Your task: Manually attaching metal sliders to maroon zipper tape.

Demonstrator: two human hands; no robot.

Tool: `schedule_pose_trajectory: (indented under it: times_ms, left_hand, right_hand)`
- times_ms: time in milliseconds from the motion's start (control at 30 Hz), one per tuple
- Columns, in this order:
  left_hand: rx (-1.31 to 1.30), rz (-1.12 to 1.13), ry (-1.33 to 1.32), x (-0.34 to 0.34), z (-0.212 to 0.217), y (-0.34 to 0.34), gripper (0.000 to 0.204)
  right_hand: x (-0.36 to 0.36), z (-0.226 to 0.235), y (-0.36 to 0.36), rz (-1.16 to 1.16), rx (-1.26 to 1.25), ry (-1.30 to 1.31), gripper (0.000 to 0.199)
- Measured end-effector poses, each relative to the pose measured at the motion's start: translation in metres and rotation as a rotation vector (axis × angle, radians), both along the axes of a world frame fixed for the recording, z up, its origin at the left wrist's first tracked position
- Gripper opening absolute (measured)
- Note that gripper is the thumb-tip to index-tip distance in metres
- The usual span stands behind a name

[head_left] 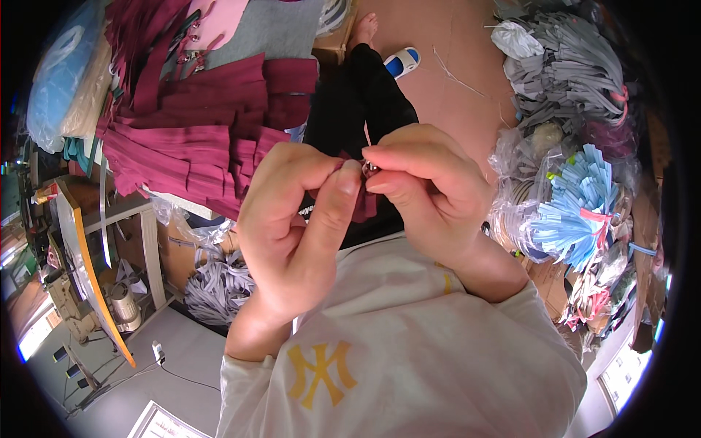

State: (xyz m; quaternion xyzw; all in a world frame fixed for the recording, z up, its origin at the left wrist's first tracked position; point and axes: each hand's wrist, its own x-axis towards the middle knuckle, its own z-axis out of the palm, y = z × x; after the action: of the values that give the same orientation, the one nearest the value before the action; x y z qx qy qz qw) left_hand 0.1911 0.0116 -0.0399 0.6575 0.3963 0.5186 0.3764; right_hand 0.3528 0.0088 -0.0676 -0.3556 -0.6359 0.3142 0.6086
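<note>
While left fingers [337,193] pinch maroon fabric [364,208], right fingers [410,156] hold shiny metal [371,167].

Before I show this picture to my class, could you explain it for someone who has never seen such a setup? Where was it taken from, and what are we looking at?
There is no machine arm here: the view comes from a wide fisheye camera worn on the head, looking down, so straight edges bend near the rim. You see the wearer's own bare left hand and right hand, meeting above the lap. Between the fingertips is a small shiny piece, too hidden to identify, with a maroon strip around it. To the left, many maroon strips lie overlapping on a grey surface. To the right are grey and light blue bundles.
</note>
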Motion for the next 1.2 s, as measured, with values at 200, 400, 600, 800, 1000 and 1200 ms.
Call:
schedule_pose_trajectory:
  times_ms: [200, 400, 600, 800, 1000, 1200]
  left_hand:
    - [0.061, 0.073, 0.099, 0.001, 0.002, -0.003, 0.005]
    - [-0.016, 0.088, 0.021, 0.004, 0.001, -0.004, 0.005]
    - [0.015, 0.051, 0.010, 0.001, -0.001, -0.003, 0.012]
    - [-0.070, 0.027, -0.099, -0.003, -0.002, -0.003, 0.014]
    - [-0.096, 0.022, -0.188, 0.003, -0.002, 0.002, 0.015]
    - [-0.235, -0.035, -0.357, 0.007, 0.007, -0.005, 0.017]
  right_hand:
    - [-0.001, 0.003, 0.003, -0.012, 0.052, -0.034, 0.024]
    - [0.004, 0.002, 0.011, 0.042, 0.067, -0.046, 0.028]
    - [0.000, 0.005, 0.009, 0.084, -0.106, 0.313, 0.029]
    - [0.009, 0.006, 0.014, 0.103, 0.027, 0.110, 0.020]
    - [0.003, 0.012, 0.006, 0.208, -0.206, 0.293, 0.011]
    - [0.005, 0.011, 0.005, 0.256, -0.266, 0.335, 0.011]
